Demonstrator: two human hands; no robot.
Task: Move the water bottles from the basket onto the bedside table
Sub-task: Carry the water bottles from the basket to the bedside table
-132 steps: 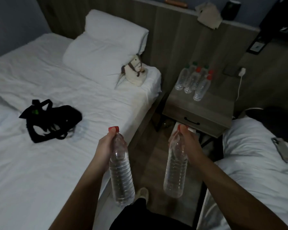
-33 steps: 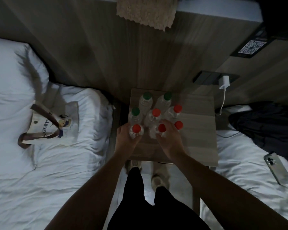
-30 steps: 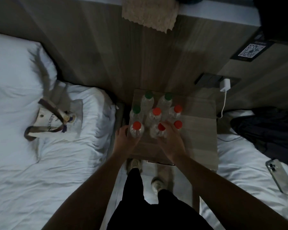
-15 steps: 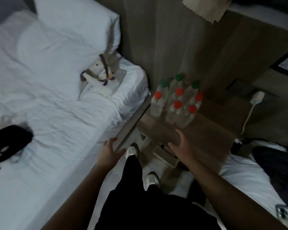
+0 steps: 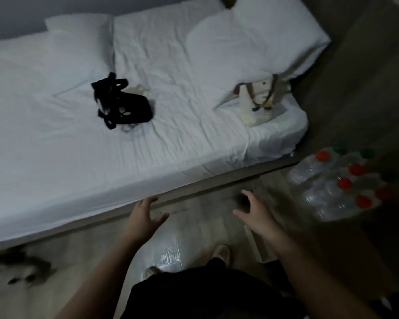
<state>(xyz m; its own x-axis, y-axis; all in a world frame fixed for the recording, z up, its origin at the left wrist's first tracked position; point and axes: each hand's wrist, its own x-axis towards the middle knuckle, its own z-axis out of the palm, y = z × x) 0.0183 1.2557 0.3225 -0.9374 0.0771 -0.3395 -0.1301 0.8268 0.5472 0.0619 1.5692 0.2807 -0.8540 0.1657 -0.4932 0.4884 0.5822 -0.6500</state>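
Several clear water bottles point(image 5: 332, 187) with red and green caps stand packed together on the wooden bedside table point(image 5: 346, 231) at the right edge. My left hand point(image 5: 143, 217) hovers empty with fingers spread near the bed's side edge. My right hand point(image 5: 253, 212) is also empty and spread, just left of the bottles and apart from them. A black mesh basket point(image 5: 122, 107) lies collapsed on the white bed, with a clear bottle partly showing beneath it.
The white bed point(image 5: 78, 146) fills the upper left, with pillows point(image 5: 251, 38) at its head. A cream tote bag point(image 5: 258, 104) stands near the pillow. Wooden floor lies between the bed and my legs. A dark patterned shape point(image 5: 16, 272) sits at the lower left.
Both hands let go of the two red-capped bottles on the table and pulled back empty. The view has swung left from the table toward the bed and the basket.
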